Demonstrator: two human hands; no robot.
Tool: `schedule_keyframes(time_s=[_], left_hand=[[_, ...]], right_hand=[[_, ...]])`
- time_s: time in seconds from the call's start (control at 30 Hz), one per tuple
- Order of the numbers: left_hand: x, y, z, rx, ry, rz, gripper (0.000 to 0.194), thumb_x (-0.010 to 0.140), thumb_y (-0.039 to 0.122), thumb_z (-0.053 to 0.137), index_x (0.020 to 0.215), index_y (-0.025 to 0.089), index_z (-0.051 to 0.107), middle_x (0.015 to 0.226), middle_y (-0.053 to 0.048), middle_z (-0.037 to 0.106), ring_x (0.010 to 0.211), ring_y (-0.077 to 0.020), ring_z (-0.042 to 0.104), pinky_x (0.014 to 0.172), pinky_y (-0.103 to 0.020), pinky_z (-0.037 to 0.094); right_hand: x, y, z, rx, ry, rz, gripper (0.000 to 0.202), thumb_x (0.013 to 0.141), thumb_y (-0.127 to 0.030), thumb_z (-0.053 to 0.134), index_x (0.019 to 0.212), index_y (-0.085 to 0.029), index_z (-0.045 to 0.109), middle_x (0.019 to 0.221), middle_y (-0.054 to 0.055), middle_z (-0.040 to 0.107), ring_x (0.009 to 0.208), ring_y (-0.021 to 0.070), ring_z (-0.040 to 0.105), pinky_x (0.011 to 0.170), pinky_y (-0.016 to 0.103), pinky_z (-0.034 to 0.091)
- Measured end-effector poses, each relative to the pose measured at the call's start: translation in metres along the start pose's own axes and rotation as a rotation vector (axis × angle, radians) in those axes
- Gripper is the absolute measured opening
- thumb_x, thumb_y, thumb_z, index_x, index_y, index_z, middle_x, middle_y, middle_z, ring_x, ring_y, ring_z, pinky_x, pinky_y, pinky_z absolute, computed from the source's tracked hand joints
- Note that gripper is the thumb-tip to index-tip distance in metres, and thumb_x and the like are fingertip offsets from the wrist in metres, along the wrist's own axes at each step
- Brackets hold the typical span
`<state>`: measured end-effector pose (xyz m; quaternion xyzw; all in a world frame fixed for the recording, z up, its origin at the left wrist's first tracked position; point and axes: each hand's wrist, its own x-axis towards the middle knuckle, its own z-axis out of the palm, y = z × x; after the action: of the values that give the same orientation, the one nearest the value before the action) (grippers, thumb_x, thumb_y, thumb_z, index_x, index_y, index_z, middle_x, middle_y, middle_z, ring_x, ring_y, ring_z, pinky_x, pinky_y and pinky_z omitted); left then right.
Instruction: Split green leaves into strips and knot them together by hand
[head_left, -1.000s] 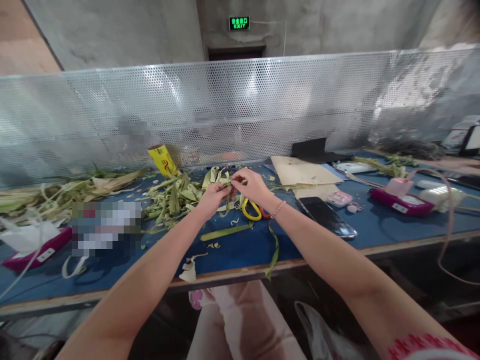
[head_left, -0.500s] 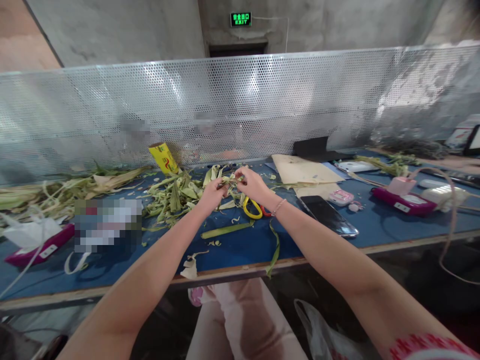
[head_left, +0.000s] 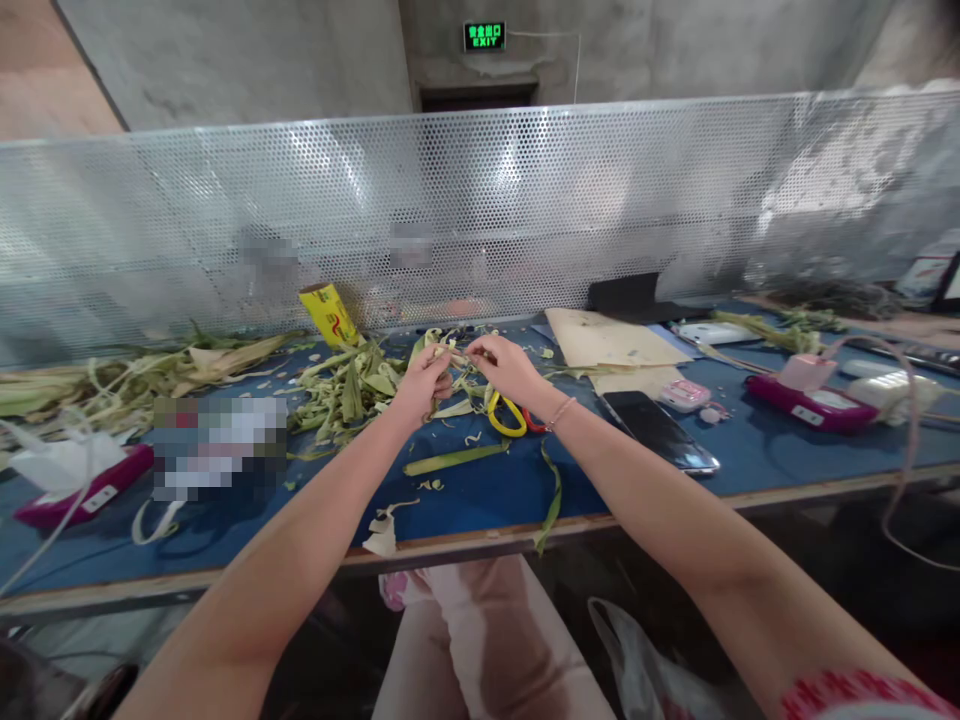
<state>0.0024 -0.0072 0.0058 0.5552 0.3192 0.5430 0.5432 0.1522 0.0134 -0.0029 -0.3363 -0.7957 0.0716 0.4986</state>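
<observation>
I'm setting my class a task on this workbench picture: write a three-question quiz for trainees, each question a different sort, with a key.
1. True or false: the bracelet is on the left wrist.
2. Multiple choice: which is nearest the pile of corn husks? A) smartphone B) left hand C) plastic bag
3. Fill in: the lit green sign above the doorway reads "____" in English.

Key: 1. False; the bracelet is at the wrist of the right hand. 2. B. 3. EXIT.
</observation>
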Motion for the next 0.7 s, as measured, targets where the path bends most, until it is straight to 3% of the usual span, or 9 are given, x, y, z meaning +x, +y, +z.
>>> schedule_keyframes(time_s=[0.1, 0.27, 0.37, 0.57, 0.7], left_hand=[[0.000, 0.001, -0.001, -0.069, -0.026, -0.071, 0.023, 0.064, 0.029, 0.067, 0.073, 0.016, 0.050, 0.049, 0.009, 0.036, 0.031, 0.0003, 0.025, 0.034, -0.015, 0.015], [0.000, 0.004, -0.001, -0.072, -0.020, -0.071, 0.027, 0.062, 0.029, 0.068, 0.075, 0.016, 0.048, 0.059, 0.004, 0.054, 0.032, -0.0025, 0.037, 0.034, -0.019, 0.029], [-0.001, 0.005, 0.000, -0.053, -0.033, -0.041, 0.032, 0.062, 0.031, 0.069, 0.077, 0.018, 0.045, 0.060, 0.004, 0.057, 0.034, -0.0042, 0.041, 0.035, -0.019, 0.031], [-0.002, 0.003, 0.001, -0.027, -0.119, -0.082, 0.029, 0.063, 0.027, 0.069, 0.081, 0.017, 0.048, 0.059, 0.004, 0.057, 0.034, -0.0040, 0.041, 0.034, -0.019, 0.031], [-0.003, 0.000, 0.001, -0.010, -0.162, -0.126, 0.028, 0.061, 0.024, 0.069, 0.081, 0.017, 0.051, 0.055, 0.006, 0.053, 0.033, -0.0038, 0.041, 0.032, -0.019, 0.028]], right_hand=[[0.000, -0.003, -0.004, -0.008, 0.016, -0.041, 0.009, 0.075, -0.012, 0.050, 0.075, -0.018, 0.058, 0.074, 0.002, 0.058, 0.072, 0.0133, 0.053, 0.069, 0.027, 0.042], [-0.001, -0.008, -0.010, -0.025, 0.029, -0.183, 0.009, 0.080, -0.016, 0.049, 0.075, -0.018, 0.057, 0.076, 0.003, 0.057, 0.075, 0.0143, 0.052, 0.072, 0.029, 0.042], [-0.002, -0.012, -0.012, -0.029, 0.037, -0.231, 0.012, 0.082, -0.018, 0.046, 0.077, -0.019, 0.056, 0.080, 0.004, 0.057, 0.079, 0.0149, 0.052, 0.073, 0.029, 0.043], [-0.001, -0.014, -0.013, -0.054, 0.084, -0.235, 0.012, 0.083, -0.017, 0.045, 0.077, -0.021, 0.055, 0.085, 0.005, 0.055, 0.086, 0.0155, 0.052, 0.082, 0.032, 0.042], [0.001, -0.013, -0.014, -0.002, 0.090, -0.182, 0.012, 0.080, -0.015, 0.046, 0.074, -0.020, 0.055, 0.080, 0.003, 0.056, 0.080, 0.0141, 0.052, 0.077, 0.030, 0.043]])
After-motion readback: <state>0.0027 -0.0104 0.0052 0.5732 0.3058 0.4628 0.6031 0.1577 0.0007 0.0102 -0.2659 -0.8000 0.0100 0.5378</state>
